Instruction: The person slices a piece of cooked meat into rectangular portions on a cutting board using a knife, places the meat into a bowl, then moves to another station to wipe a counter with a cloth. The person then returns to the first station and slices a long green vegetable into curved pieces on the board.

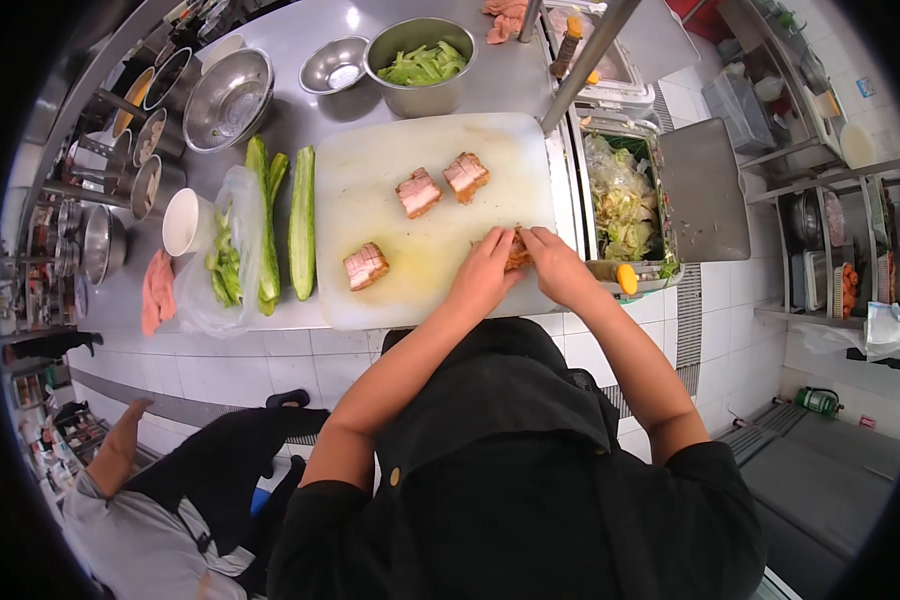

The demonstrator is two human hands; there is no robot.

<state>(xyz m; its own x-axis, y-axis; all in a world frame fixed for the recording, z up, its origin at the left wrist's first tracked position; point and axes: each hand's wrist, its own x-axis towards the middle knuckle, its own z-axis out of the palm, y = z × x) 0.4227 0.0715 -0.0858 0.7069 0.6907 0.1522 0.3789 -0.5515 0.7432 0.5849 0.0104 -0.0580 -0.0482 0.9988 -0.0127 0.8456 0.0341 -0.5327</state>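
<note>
Both my hands are at the right front corner of a white cutting board (360, 161). My left hand (484, 274) and my right hand (559, 262) close around a browned piece of pork belly (519, 256), one from each side. Fingers cover much of that piece. Three other pieces lie apart on the board. One pork chunk (418, 193) and a second pork chunk (466, 177) sit close together near the middle, pale layered faces showing. A third pork chunk (365, 266) is at the front left. Yellowish liquid stains the board between them.
Left of the board are long peeled green gourds (302, 225), a plastic bag (244, 217) of green pieces and a white cup (185, 221). Behind stands a metal pot (420, 97) of green slices. A scrap bin (619, 202) adjoins the right edge. A co-worker (142, 532) is at lower left.
</note>
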